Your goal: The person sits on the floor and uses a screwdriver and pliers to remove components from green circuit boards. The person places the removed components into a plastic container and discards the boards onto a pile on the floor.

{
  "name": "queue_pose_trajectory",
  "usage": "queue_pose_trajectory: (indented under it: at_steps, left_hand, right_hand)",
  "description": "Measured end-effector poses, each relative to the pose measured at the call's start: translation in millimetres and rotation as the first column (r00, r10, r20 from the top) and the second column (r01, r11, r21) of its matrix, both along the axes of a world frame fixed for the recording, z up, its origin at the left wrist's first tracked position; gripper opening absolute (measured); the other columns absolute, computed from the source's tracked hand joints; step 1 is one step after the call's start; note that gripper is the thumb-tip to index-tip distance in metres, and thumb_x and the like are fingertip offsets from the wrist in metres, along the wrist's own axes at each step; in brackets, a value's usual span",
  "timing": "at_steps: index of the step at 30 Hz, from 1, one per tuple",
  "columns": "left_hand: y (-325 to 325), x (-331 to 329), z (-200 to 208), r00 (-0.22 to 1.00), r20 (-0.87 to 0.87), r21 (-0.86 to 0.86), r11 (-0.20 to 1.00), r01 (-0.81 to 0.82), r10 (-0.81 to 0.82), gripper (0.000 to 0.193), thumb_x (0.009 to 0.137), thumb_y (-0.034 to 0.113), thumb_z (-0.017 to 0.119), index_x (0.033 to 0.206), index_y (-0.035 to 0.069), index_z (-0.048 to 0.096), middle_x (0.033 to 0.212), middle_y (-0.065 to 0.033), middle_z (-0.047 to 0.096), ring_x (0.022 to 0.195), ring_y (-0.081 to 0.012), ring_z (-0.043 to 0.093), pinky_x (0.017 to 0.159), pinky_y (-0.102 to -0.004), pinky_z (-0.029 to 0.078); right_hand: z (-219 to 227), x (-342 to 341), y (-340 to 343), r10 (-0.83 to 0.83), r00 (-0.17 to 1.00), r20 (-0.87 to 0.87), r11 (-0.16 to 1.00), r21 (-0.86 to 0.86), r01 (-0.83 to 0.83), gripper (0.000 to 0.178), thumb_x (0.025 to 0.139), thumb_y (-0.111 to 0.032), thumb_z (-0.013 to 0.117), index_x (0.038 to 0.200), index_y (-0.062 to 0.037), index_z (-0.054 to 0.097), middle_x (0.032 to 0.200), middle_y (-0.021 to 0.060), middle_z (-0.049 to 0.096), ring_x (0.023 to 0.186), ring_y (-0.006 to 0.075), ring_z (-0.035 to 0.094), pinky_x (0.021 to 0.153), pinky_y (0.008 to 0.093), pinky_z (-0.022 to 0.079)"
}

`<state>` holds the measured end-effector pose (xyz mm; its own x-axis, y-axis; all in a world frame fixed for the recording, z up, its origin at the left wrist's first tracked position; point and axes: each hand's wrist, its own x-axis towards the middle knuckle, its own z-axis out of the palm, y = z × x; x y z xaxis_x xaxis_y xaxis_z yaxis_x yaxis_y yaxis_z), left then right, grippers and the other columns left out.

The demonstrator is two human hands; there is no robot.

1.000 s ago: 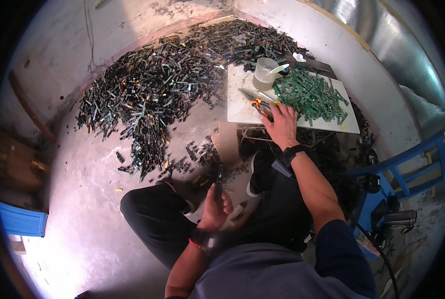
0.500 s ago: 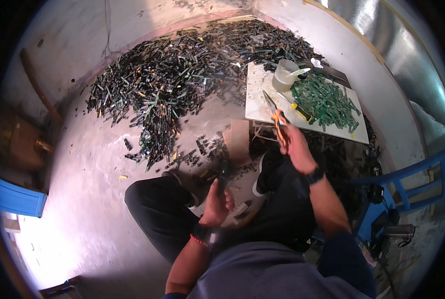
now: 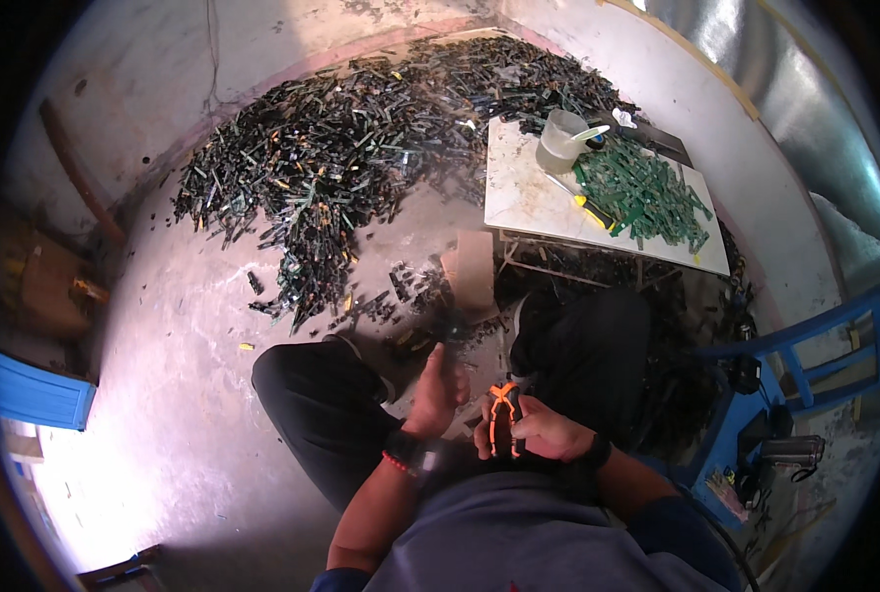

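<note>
The white table (image 3: pixel 515 187) at right bears a cup (image 3: pixel 558 146), screwdriver (image 3: pixel 594 212) and green strips (image 3: pixel 647 192); the floor (image 3: pixel 183 326), far left, dark pieces (image 3: pixel 307 163).

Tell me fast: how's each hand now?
Left hand: partly curled; whether it holds anything cannot be told.
Right hand: closed, holding orange-and-black, two-handled pliers.

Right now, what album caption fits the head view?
Right hand holds orange-handled pliers; green pieces lie on a white table.
</note>
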<state>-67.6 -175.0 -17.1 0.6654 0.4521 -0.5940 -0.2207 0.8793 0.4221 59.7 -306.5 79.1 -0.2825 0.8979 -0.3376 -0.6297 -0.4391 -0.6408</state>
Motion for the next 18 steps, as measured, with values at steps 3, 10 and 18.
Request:
queue_pose_trajectory:
  at_steps: [3,10,18]
  left_hand:
    - [-1,-2,-2,1.000,-0.007,0.025,1.000,0.011,-0.011,0.049,0.093,0.054,0.042,0.074,0.010,0.047,0.057,-0.0022,0.042,0.049,-0.0162,0.036,0.048,-0.0280,0.029]
    - [-3,-9,-8,0.999,-0.046,0.118,0.993,0.031,-0.026,0.046,0.094,0.053,0.042,0.075,0.011,0.049,0.058,-0.0019,0.044,0.048,-0.0154,0.038,0.048,-0.0273,0.030]
    - [-5,-4,-25,0.991,-0.137,0.175,0.984,0.026,-0.002,0.037,0.093,0.050,0.046,0.090,0.014,0.056,0.065,0.0009,0.051,0.050,-0.0122,0.045,0.046,-0.0258,0.034]
  right_hand:
    - [-5,2,-3,0.069,0.997,0.032,0.995,-0.076,-0.067,0.032,0.079,-0.013,0.050,0.111,-0.0066,0.048,0.098,0.0139,0.062,0.091,0.0221,0.063,0.061,0.0251,0.045]
    - [-9,-4,0,0.181,0.978,0.105,0.955,-0.256,-0.149,0.040,0.086,-0.011,0.043,0.125,-0.0047,0.044,0.103,0.0115,0.062,0.091,0.0198,0.064,0.055,0.0240,0.051]
    - [2,4,13,0.269,0.960,0.082,0.927,-0.293,-0.235,0.041,0.087,-0.014,0.043,0.127,-0.0055,0.043,0.107,0.0115,0.062,0.095,0.0224,0.065,0.058,0.0272,0.054]
